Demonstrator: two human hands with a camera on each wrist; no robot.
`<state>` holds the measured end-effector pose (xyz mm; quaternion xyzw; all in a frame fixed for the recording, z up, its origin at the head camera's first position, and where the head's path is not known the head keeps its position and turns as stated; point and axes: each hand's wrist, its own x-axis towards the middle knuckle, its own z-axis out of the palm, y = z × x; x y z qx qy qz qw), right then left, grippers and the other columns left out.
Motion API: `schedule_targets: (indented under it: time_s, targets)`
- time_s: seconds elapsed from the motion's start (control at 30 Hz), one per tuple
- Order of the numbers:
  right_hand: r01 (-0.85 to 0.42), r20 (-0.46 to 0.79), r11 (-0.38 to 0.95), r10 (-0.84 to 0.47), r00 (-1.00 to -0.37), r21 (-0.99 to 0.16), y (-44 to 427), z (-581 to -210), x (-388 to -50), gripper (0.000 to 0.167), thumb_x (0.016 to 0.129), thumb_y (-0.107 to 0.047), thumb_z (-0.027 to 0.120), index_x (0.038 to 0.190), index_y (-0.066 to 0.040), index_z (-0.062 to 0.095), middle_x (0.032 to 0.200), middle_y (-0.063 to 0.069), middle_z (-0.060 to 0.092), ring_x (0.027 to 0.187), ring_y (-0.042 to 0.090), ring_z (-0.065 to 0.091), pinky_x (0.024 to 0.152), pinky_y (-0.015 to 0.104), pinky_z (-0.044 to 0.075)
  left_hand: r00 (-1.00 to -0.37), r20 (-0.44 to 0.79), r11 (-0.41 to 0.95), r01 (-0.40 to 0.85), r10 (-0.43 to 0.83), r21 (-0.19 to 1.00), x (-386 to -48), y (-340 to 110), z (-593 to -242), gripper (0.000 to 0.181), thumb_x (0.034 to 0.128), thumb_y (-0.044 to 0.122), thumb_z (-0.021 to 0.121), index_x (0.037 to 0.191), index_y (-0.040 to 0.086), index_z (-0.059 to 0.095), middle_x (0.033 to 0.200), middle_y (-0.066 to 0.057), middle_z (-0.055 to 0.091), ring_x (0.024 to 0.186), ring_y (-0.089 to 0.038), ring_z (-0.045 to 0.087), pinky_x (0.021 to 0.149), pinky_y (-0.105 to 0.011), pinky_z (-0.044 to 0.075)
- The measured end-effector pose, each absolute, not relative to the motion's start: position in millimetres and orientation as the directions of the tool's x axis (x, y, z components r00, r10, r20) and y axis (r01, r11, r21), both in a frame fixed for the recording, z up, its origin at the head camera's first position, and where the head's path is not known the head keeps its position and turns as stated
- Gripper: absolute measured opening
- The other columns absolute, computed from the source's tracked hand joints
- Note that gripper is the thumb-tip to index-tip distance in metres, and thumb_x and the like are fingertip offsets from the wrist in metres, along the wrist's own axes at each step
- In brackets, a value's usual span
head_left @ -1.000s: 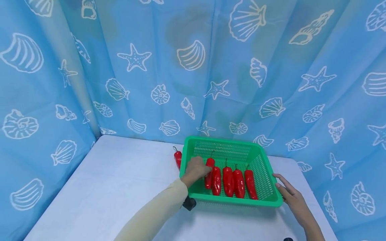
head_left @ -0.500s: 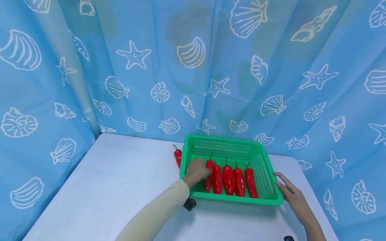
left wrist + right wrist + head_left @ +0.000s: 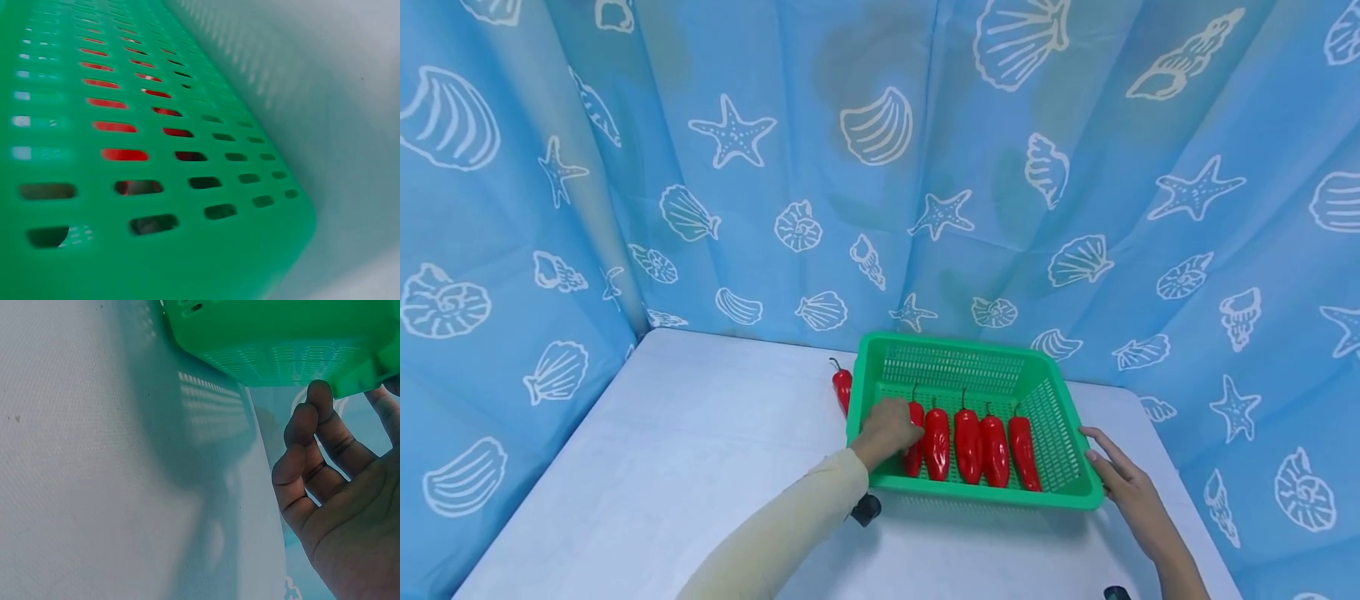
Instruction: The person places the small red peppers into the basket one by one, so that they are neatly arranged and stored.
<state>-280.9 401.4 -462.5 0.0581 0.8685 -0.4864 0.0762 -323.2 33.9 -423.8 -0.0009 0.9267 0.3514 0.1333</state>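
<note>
A green plastic basket (image 3: 992, 495) holds several glossy red peppers (image 3: 967, 446) lying side by side, stems towards the back. My left hand (image 3: 889, 433) reaches inside at the left end and grips the leftmost red pepper (image 3: 914, 462), partly covering it; the fingertips are hidden. In the left wrist view, red shows through the slots of the basket wall (image 3: 181, 250), which blocks the hand. My right hand (image 3: 1126, 485) holds the basket's right rim with index finger and thumb. The right wrist view shows its other fingers (image 3: 290, 465) bent below the rim.
Another red pepper (image 3: 843, 390) lies on the white table (image 3: 700, 450) just left of the basket, partly hidden by it. A blue curtain (image 3: 820, 167) with white shells and starfish hangs behind the table and along its sides.
The left hand has shifted the leftmost pepper slightly left, leaving a small gap between it and its neighbour. The right hand stays on the rim.
</note>
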Motion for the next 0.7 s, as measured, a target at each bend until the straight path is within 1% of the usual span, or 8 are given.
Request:
schedule_targets:
  time_s: [0.13,0.2,0.3,0.37,0.47,0.53,0.6,0.7]
  targets:
    - [0.181,-0.191,0.523,0.036,-0.981,-0.833,400,-461,-281,0.072,0.098,-0.064,0.043,0.159,-0.031,0.025,0.154,0.024,0.036,0.100,-0.001,0.058,0.082,0.031,0.052,-0.958,-0.269,0.746,-0.108,0.098,0.657,-321,32,-420,0.022,0.0882,0.015,0.073,0.082,0.009,0.053,0.063,-0.010,0.063,0.059,-0.026,0.067,0.051,-0.029,0.051]
    - [0.183,-0.191,0.520,0.039,-0.981,-0.834,400,-461,-281,0.072,0.098,-0.064,0.044,0.159,-0.031,0.025,0.155,0.024,0.035,0.099,-0.003,0.057,0.082,0.030,0.052,-0.960,-0.260,0.746,-0.097,0.106,0.659,-321,31,-417,0.022,0.0871,0.015,0.074,0.080,0.009,0.054,0.063,-0.009,0.062,0.061,-0.026,0.068,0.051,-0.028,0.051]
    - [0.181,-0.190,0.513,0.034,-0.981,-0.839,399,-461,-282,0.072,0.098,-0.063,0.044,0.159,-0.030,0.025,0.154,0.024,0.035,0.099,-0.003,0.058,0.083,0.030,0.052,-0.961,-0.240,0.766,-0.052,0.135,0.640,-320,29,-411,0.024,0.0882,0.019,0.074,0.077,0.010,0.054,0.060,-0.006,0.059,0.059,-0.023,0.066,0.050,-0.026,0.049]
    - [0.181,-0.192,0.510,0.032,-0.981,-0.841,399,-461,-282,0.072,0.098,-0.063,0.045,0.159,-0.030,0.025,0.154,0.024,0.036,0.100,-0.002,0.058,0.083,0.030,0.053,-0.964,-0.208,0.778,-0.003,0.163,0.628,-321,26,-406,0.026,0.0896,0.022,0.073,0.075,0.011,0.054,0.058,-0.005,0.058,0.055,-0.020,0.064,0.049,-0.025,0.048]
    - [0.189,-0.198,0.510,0.037,-0.980,-0.839,399,-460,-282,0.072,0.098,-0.063,0.045,0.159,-0.030,0.026,0.154,0.024,0.036,0.099,0.001,0.059,0.082,0.031,0.053,-0.967,-0.149,0.757,0.063,0.208,0.651,-322,22,-399,0.029,0.0914,0.024,0.071,0.073,0.010,0.055,0.056,-0.005,0.056,0.050,-0.017,0.060,0.047,-0.023,0.048]
    - [0.196,-0.204,0.509,0.040,-0.978,-0.838,399,-460,-281,0.072,0.098,-0.063,0.045,0.159,-0.030,0.025,0.154,0.024,0.036,0.099,0.002,0.059,0.081,0.032,0.053,-0.968,-0.099,0.719,0.103,0.232,0.687,-324,17,-393,0.026,0.0924,0.024,0.070,0.076,0.009,0.057,0.056,-0.004,0.056,0.049,-0.016,0.058,0.048,-0.023,0.048]
    - [0.201,-0.210,0.507,0.040,-0.977,-0.838,399,-460,-280,0.072,0.098,-0.063,0.045,0.159,-0.030,0.025,0.154,0.024,0.036,0.100,0.004,0.060,0.081,0.032,0.053,-0.968,-0.062,0.671,0.123,0.245,0.731,-327,11,-388,0.021,0.0937,0.023,0.068,0.082,0.007,0.062,0.058,-0.005,0.058,0.051,-0.017,0.060,0.048,-0.024,0.049]
    - [0.203,-0.212,0.505,0.040,-0.976,-0.839,398,-460,-279,0.073,0.098,-0.063,0.044,0.160,-0.030,0.024,0.153,0.024,0.037,0.099,0.005,0.060,0.081,0.032,0.053,-0.973,-0.024,0.612,0.125,0.229,0.781,-332,1,-381,0.017,0.0958,0.023,0.064,0.095,0.006,0.066,0.063,-0.005,0.062,0.056,-0.017,0.063,0.051,-0.025,0.049]
